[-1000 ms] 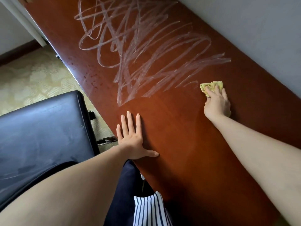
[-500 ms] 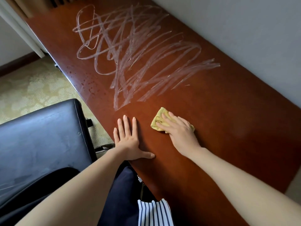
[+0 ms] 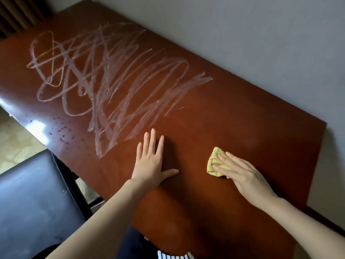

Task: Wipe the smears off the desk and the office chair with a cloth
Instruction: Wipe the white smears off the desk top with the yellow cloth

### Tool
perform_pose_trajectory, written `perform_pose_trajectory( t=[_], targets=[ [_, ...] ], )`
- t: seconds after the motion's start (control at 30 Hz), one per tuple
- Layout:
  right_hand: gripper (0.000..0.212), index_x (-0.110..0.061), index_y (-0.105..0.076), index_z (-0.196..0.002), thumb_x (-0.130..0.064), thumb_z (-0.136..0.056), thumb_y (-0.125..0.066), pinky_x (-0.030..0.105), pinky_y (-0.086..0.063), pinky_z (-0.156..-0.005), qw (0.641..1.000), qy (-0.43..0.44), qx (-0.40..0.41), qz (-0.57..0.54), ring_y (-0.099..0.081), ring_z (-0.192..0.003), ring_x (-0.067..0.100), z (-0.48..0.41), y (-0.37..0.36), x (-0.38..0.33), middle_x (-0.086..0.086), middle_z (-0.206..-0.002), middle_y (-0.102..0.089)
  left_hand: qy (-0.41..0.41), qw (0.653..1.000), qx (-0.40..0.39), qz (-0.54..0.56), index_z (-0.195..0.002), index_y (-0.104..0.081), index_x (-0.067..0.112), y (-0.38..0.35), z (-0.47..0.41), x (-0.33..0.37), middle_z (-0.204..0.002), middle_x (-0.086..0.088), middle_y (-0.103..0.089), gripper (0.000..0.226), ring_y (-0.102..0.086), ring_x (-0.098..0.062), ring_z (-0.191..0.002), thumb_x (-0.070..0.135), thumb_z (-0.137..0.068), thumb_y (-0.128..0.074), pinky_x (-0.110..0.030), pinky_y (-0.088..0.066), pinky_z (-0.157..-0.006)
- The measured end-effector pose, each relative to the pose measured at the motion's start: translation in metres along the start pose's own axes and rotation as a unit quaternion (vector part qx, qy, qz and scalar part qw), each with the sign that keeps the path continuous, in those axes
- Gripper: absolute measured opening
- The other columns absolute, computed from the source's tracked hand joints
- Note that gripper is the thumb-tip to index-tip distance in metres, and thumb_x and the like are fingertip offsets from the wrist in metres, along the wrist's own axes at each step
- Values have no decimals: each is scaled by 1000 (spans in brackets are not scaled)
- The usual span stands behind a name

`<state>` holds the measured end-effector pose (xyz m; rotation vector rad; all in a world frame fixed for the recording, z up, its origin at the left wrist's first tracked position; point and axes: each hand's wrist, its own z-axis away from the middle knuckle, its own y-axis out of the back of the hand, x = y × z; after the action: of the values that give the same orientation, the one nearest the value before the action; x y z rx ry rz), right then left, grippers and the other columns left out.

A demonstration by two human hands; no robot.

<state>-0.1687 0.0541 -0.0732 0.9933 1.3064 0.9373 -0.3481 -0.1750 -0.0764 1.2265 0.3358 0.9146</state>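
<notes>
Head view: wiping the desk (image 3: 242, 128) is the job now. The right hand (image 3: 244, 176), fingers straight, presses the yellow cloth (image 3: 214, 163) down, near the smears (image 3: 104, 81) but off them. The left hand (image 3: 149, 165) lies flat and empty, just beside the smears. Next, I think, the cloth must slide into them.

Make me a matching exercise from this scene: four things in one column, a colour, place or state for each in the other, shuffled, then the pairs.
1. left hand
2. cloth
3. smears
4. office chair

A. black, beside the desk
B. yellow, under the fingers of the right hand
C. whitish scribbles on the desk
D. flat on the desk, holding nothing

Pairs: 1-D, 2-B, 3-C, 4-A.
</notes>
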Motion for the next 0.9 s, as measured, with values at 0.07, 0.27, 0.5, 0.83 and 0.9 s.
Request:
perform_pose_trajectory(
  t=[0.07,0.27,0.5,0.83,0.9],
  targets=[
    [63,-23,-61,-126,13,-75,-69,45,-42,-102,998,-57,14,-16,-39,-133,23,-9,2,7,1,-139,-50,-37,999,-16,-12,-147,23,20,4,-23,4,-140,-5,45,112,41,-25,-131,75,-78,-46,-41,19,-109],
    [53,-22,-52,-133,8,-89,-53,38,-29,-114,978,-197,41,-51,-26,-141,18,-58,7,37,0,-146,-40,-66,994,-76,-36,-131,42,28,2,-66,12,-139,-1,48,115,46,-24,-128,84,-72,-40,-42,25,-104],
    [53,-29,-46,-138,3,-96,-42,39,-28,-114,950,-302,56,-51,-15,-144,16,-137,13,64,-5,-153,-31,-53,984,-165,-44,-116,55,32,2,-79,13,-124,3,62,121,58,-21,-113,88,-67,-41,-45,30,-99],
    [55,-40,-35,-143,-6,-100,-37,36,-10,-116,986,-167,6,-14,-5,-146,16,-225,-11,16,-10,-157,-18,-52,979,-192,-51,-115,58,35,8,-79,14,-122,4,65,132,57,-22,-116,84,-65,-54,-46,30,-101],
    [53,-39,-38,-141,-5,-100,-36,35,-9,-116,994,-105,8,-13,-7,-146,16,-224,-18,4,-9,-156,-22,-52,979,-191,-52,-112,59,36,8,-79,13,-119,6,66,132,58,-21,-114,84,-64,-53,-46,30,-101]
  ],
)
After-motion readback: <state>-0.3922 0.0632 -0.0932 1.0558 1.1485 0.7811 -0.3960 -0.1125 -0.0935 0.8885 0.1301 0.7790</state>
